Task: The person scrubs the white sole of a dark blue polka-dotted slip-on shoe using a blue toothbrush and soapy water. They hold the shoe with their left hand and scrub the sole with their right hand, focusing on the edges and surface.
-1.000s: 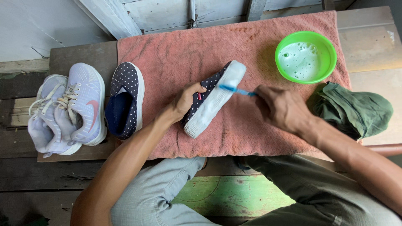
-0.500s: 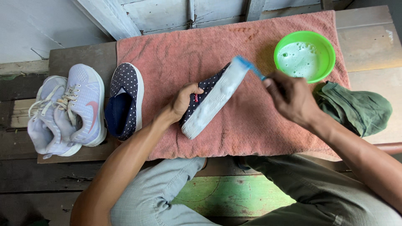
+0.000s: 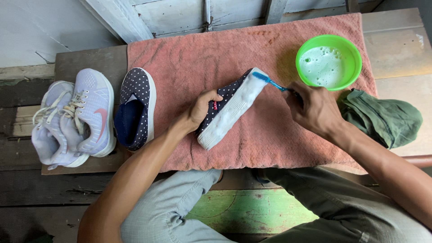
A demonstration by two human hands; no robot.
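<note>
With the left hand [image 3: 204, 108] gripping the dotted shoe [image 3: 227, 110] and the right hand [image 3: 315, 108] clasping the toothbrush [image 3: 270, 82], a careless elbow could tip the soapy bowl [image 3: 351, 49].

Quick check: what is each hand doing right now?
Left hand: closed around the polka-dot shoe, tilting its white sole up.
Right hand: closed on a blue toothbrush, bristles at the sole's toe end.

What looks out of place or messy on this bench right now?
Little stands out. The polka-dot shoe in the left hand is tipped sole-up, white with suds under the blue toothbrush held by the right hand. A green cloth lies crumpled beside the green bowl. Nothing looks spilled.
</note>
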